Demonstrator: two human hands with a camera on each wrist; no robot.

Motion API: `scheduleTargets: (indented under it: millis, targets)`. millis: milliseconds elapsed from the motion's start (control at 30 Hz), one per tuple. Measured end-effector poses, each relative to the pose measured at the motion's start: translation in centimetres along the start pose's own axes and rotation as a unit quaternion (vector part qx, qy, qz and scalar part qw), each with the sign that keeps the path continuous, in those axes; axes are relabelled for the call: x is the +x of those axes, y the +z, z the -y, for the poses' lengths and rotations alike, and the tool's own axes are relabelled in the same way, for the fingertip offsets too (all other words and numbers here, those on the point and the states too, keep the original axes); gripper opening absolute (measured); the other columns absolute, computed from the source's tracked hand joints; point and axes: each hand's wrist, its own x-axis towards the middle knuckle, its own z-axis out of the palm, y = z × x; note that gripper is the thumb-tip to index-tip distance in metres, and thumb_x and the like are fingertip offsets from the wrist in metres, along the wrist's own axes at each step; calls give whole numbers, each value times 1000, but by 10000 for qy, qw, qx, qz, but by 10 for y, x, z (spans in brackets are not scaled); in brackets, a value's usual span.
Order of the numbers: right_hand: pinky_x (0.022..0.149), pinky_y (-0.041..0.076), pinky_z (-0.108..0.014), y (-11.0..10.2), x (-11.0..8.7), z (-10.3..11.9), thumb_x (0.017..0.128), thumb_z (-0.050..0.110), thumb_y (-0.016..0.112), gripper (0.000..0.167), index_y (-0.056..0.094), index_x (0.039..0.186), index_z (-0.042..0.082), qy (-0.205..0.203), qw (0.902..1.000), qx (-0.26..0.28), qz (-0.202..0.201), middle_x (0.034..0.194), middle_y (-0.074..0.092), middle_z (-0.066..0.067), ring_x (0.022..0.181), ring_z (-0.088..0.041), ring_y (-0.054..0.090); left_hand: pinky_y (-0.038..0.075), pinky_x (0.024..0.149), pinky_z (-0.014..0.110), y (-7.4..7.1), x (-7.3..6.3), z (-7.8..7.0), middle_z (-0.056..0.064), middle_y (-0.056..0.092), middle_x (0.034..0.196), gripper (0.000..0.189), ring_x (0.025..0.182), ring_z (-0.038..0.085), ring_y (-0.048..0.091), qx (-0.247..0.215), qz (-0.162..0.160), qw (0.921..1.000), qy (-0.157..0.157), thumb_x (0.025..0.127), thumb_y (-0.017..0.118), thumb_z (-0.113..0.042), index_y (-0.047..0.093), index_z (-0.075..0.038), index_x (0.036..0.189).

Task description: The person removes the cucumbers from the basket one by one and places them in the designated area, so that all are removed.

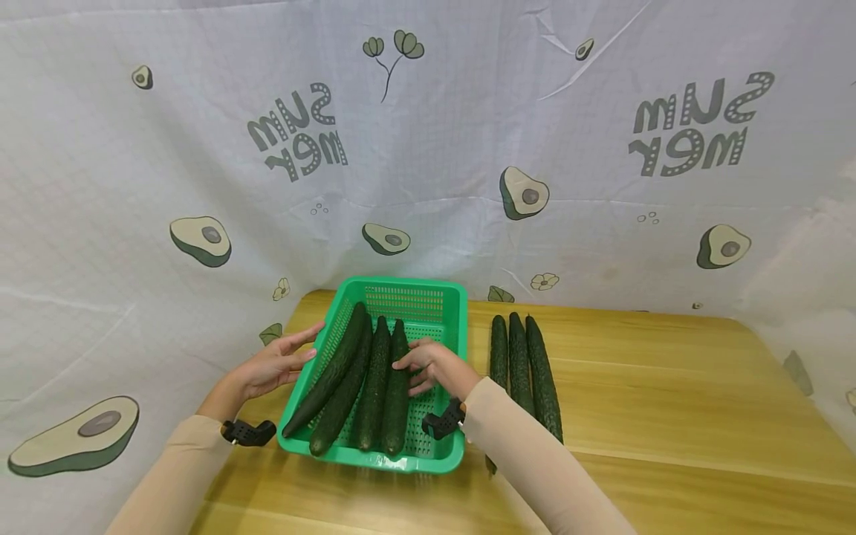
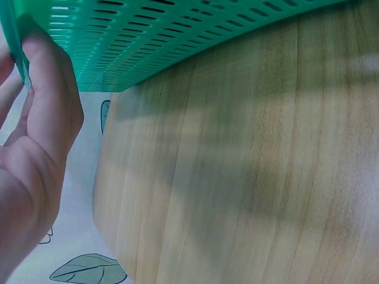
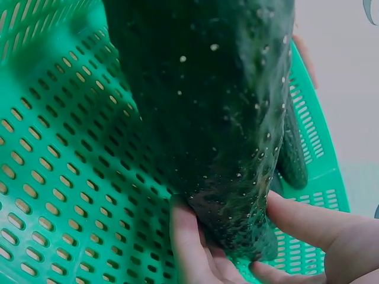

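Several dark green cucumbers [image 1: 374,386] lie lengthwise in a green plastic basket [image 1: 455,312], most of them toward its left side. My right hand [image 1: 428,365] reaches into the basket and holds the rightmost cucumber [image 1: 396,405] near its far end. The right wrist view shows thumb and fingers on either side of that bumpy cucumber [image 3: 207,118], its tip between them. At the basket's left side, my left hand [image 1: 270,364] grips the rim, which runs between thumb and fingers in the left wrist view.
Three more cucumbers [image 1: 518,364] lie side by side on the wooden table [image 1: 635,401], right of the basket; my right forearm passes over their near ends. A white cloth [image 1: 441,148] printed with avocados hangs behind and at the sides.
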Motion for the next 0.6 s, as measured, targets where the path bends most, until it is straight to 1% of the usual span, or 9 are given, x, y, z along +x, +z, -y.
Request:
scheduleTargets:
  millis: [100, 300, 600]
  targets:
    - [87, 52, -58, 0, 0, -1, 92, -3, 69, 79, 26, 158, 5, -12, 10000, -39, 60, 150, 28, -38, 127, -58, 42, 52, 94, 36, 1, 0, 0, 9, -12, 166, 68, 146, 41, 14, -48, 11, 10000, 14, 108, 47, -12, 7, -15, 162]
    - [86, 53, -57, 0, 0, -1, 92, -3, 70, 81, 25, 158, 6, -13, 9999, -73, 115, 151, 28, -38, 128, -56, 42, 51, 95, 36, 2, -1, -1, 10, -14, 165, 68, 146, 42, 11, -28, 52, 10000, 29, 108, 47, -12, 6, -14, 162]
    - [87, 53, -56, -2, -1, 0, 92, -1, 71, 79, 28, 157, 6, -87, 9999, 29, 74, 148, 33, -37, 126, -56, 45, 51, 95, 36, 2, -1, -1, 12, -13, 165, 68, 145, 44, 13, 16, 23, 10000, 30, 108, 47, -12, 6, -14, 162]
